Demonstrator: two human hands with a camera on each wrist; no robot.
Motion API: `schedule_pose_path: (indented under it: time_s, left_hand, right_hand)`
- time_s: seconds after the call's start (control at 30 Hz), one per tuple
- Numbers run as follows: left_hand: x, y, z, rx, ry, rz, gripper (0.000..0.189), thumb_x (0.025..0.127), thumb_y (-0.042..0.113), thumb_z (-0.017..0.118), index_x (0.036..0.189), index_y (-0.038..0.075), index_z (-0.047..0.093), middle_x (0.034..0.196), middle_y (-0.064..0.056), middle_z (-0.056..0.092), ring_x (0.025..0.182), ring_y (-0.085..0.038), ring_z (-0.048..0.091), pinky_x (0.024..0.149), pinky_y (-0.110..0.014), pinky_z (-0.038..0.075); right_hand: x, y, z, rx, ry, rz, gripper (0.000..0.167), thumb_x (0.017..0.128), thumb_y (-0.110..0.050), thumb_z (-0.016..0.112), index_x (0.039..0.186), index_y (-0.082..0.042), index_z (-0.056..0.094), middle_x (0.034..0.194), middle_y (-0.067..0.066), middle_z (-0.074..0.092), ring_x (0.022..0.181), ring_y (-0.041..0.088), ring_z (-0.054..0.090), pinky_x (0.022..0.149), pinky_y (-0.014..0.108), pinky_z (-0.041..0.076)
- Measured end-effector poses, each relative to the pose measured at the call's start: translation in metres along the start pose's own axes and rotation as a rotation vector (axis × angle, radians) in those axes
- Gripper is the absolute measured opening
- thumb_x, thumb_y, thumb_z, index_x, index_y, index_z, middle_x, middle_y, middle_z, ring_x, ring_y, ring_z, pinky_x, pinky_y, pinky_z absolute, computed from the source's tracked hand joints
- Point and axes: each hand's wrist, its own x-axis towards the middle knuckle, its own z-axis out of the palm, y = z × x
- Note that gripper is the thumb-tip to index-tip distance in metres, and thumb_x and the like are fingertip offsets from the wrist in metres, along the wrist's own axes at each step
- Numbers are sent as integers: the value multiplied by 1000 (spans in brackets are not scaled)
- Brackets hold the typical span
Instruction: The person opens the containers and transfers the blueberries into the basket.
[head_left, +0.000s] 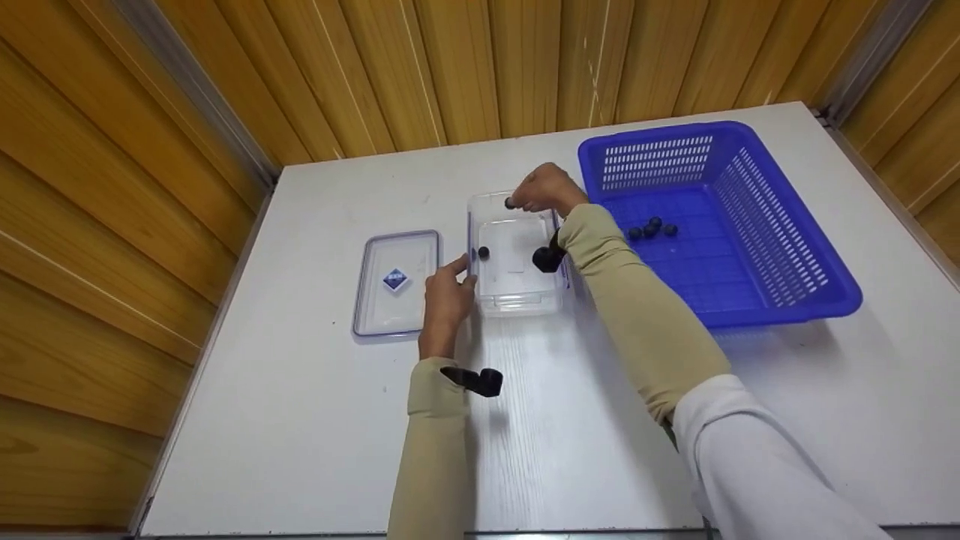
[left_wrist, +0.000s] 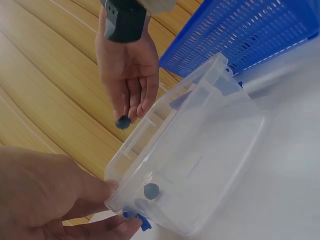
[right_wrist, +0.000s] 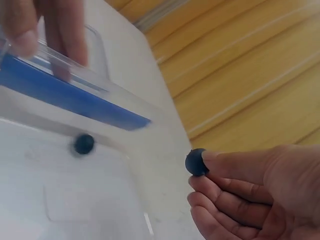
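Note:
A clear plastic food container (head_left: 517, 283) stands uncovered on the white table. My left hand (head_left: 448, 296) grips its left wall at the rim, with the thumb on one side and fingers on the other, near a blue latch (left_wrist: 143, 222). Over the container's far end, my right hand (head_left: 551, 187) pinches a dark blueberry (right_wrist: 195, 163) between thumb and fingertips. Another blueberry (head_left: 484, 253) lies inside the container, close to the left wall. Several more blueberries (head_left: 650, 229) sit in the blue plastic basket (head_left: 817, 315) to the right.
Left of the container, its clear lid (head_left: 379, 311) lies flat, bearing a blue diamond-shaped label (head_left: 395, 280). Yellow wood-patterned walls (head_left: 450, 67) border the table (head_left: 300, 435) at the back and sides. The basket's raised sides stand close to the right forearm.

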Motion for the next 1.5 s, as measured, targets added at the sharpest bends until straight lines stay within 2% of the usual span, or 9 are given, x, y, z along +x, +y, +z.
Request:
schedule_pose_path:
  time_s: [0.23,0.5,0.57,0.67,0.77,1.03,1.23,1.33,1.5]
  left_hand:
    - [4,-3,-2,14,15,10,42,95,12,57,137,11,53,135,-7,57,119,-27,58,96,-40,48]
    - [9,-4,-5,22,8,11,43,96,13,56,138,11,51,137,-7,56,132,-27,47,104,-40,43]
    - [10,-5,-6,21,10,11,43,96,12,56,138,11,52,137,-8,56,131,-28,47,104,-40,43]
    - [11,-5,-10,24,18,12,42,95,12,56,137,11,52,137,-8,56,127,-28,52,102,-40,45]
    - [11,-6,-11,25,24,13,42,95,12,57,137,11,53,136,-8,57,121,-29,57,99,-41,46]
    - [11,-5,-13,20,21,-8,42,95,13,56,137,12,52,136,-9,57,119,-29,58,101,-40,45]
    - [11,-6,-14,21,12,-15,42,96,13,56,138,12,52,136,-8,57,119,-29,57,99,-40,46]
    - [11,-6,-14,27,16,0,43,95,13,57,138,12,52,135,-8,58,116,-29,60,97,-40,47]
    - [10,-5,-13,21,15,-1,43,95,13,57,137,11,52,135,-7,57,117,-28,60,96,-39,48]
  right_hand:
    - [-8,1,-43,98,7,10,38,87,-9,68,121,8,61,79,-1,66,70,5,62,92,28,51]
    - [-24,23,-98,63,78,22,41,85,-13,70,121,6,62,68,-9,66,68,3,62,68,17,52]
    - [-30,31,-110,58,91,35,31,85,-13,71,113,1,68,67,-9,65,67,4,61,63,16,51]
    - [-37,44,-125,56,87,63,7,85,-12,72,89,-6,71,63,-8,62,63,5,59,60,17,50]
    - [-40,58,-137,66,24,121,15,86,-10,70,71,-12,68,61,-6,60,59,5,58,59,18,51]
    - [-44,91,-144,7,-247,288,27,94,-10,58,68,-11,65,59,-5,61,54,3,59,57,16,50]
    - [-44,110,-141,-90,-260,310,20,92,-18,62,73,-13,67,63,-5,65,59,4,62,59,19,50]
    - [-44,114,-141,-134,-274,300,25,92,-21,62,69,-15,67,62,-7,64,58,4,60,58,20,49]
    - [-45,115,-143,-118,-296,321,24,93,-21,60,71,-17,68,63,-7,64,60,5,60,61,21,50]
